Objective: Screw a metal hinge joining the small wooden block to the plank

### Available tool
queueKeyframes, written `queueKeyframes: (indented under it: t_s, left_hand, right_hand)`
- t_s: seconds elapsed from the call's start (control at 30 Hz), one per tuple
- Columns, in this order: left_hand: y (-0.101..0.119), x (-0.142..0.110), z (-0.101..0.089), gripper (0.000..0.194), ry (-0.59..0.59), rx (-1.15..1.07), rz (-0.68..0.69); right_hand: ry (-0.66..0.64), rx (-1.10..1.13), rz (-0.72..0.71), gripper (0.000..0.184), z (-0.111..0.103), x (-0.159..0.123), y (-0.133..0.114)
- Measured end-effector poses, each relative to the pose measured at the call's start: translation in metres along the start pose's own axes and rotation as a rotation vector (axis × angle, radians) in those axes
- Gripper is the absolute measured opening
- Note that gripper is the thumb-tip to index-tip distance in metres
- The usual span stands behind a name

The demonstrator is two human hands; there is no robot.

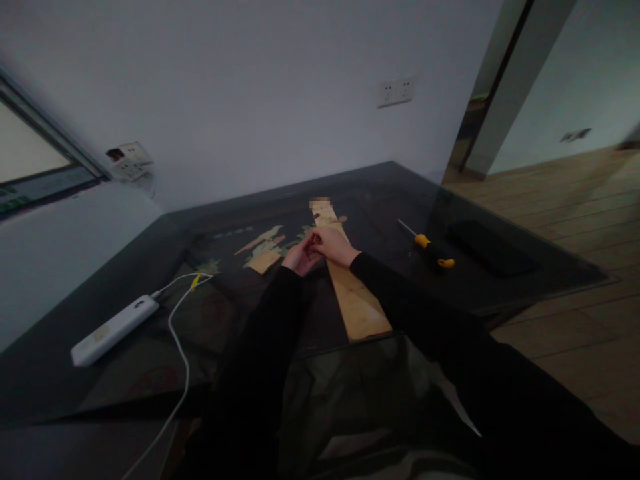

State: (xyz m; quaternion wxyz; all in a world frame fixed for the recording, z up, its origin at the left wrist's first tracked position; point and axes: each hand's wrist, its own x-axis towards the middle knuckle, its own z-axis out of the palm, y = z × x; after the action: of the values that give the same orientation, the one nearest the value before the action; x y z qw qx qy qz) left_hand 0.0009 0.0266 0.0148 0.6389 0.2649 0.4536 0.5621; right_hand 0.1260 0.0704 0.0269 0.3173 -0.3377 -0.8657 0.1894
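A long, narrow wooden board [354, 297] lies on the dark table, running away from my body. Over its left edge, my right hand [334, 244] is closed, with thumb and fingertips pinched together. My left hand [301, 256] meets it just left of the board, its fingers also drawn together at the same spot. Whatever the fingertips hold is too small or hidden to make out. A small square wooden piece [265, 261] rests on the table left of my left hand. Right of the board lies a screwdriver [428, 247] with a yellow and black handle.
The dark glossy table [320, 190] has a bird and flower picture and stands against the wall. A white power strip [116, 330] with a white cable [186, 360] occupies its left side. At the right lies a dark flat object [493, 248] near the table edge.
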Motion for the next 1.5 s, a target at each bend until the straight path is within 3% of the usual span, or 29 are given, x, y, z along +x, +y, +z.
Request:
queueKeyframes:
  t_s: [0.2, 0.37, 0.5, 0.6, 0.7, 0.8, 1.07, 1.3, 1.5]
  left_hand:
    - [0.001, 0.006, -0.004, 0.022, 0.023, -0.081, -0.04]
    - [-0.001, 0.005, -0.016, 0.019, -0.008, -0.046, 0.049]
    - [0.005, -0.012, -0.053, 0.022, -0.069, 0.154, 0.048]
    - [0.014, -0.027, -0.093, 0.018, -0.001, 0.367, 0.095]
    - [0.019, -0.04, -0.126, 0.026, 0.053, 0.584, 0.271]
    - [0.016, -0.05, -0.143, 0.037, 0.067, 0.792, 0.445]
    - [0.011, -0.07, -0.156, 0.022, 0.07, 1.145, 0.564]
    - [0.01, -0.075, -0.158, 0.029, -0.004, 1.327, 0.591]
    - [0.015, -0.076, -0.164, 0.03, -0.007, 1.453, 0.695]
  right_hand:
    - [0.012, 0.033, -0.066, 0.014, -0.003, 0.001, 0.0]
    - [0.042, 0.204, -0.045, 0.011, -0.009, 0.002, -0.001]
    - [0.095, 0.344, -0.049, 0.007, -0.017, -0.007, 0.003]
    - [0.064, 0.309, -0.035, 0.006, -0.02, -0.018, 0.01]
    - [0.01, 0.25, -0.008, 0.007, -0.02, -0.027, 0.016]
    - [-0.016, 0.225, 0.012, 0.01, -0.02, -0.031, 0.02]
    - [-0.029, 0.196, 0.019, 0.011, -0.021, -0.033, 0.021]
    - [-0.035, 0.175, 0.024, 0.012, -0.02, -0.035, 0.02]
    - [-0.043, 0.166, 0.015, 0.013, -0.022, -0.036, 0.018]
